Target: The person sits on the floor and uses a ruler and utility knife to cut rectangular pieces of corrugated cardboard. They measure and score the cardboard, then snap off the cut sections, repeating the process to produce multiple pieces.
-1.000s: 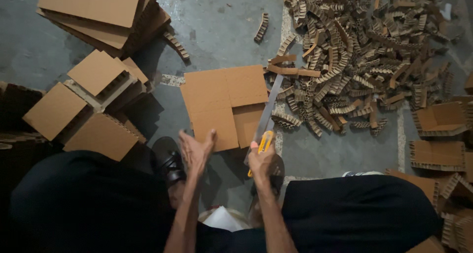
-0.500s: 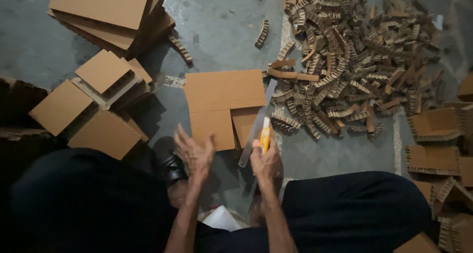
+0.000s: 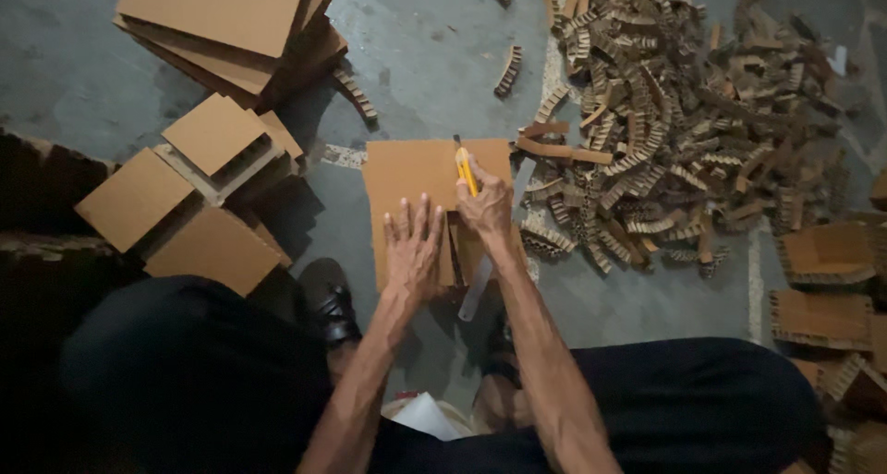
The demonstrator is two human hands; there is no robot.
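A brown cardboard sheet (image 3: 407, 174) lies flat on the grey concrete floor in front of me. My left hand (image 3: 412, 246) presses down on it, fingers spread. My right hand (image 3: 484, 206) grips a yellow utility knife (image 3: 465, 167), its blade pointing away from me near the sheet's far edge. A long metal ruler (image 3: 480, 285) lies under my right hand along the sheet's right side. My forearms reach forward from my dark-clothed knees.
A big heap of cut honeycomb cardboard strips (image 3: 665, 114) covers the floor to the right. Stacks of cardboard sheets (image 3: 231, 30) and square cardboard pieces (image 3: 176, 188) sit at the left. More cardboard blocks (image 3: 827, 261) stand at the far right. My sandalled foot (image 3: 328, 298) rests near the sheet.
Both hands moved forward onto the cardboard sheet. The left hand went from raised to flat on the sheet, and the knife moved up to the sheet's far edge.
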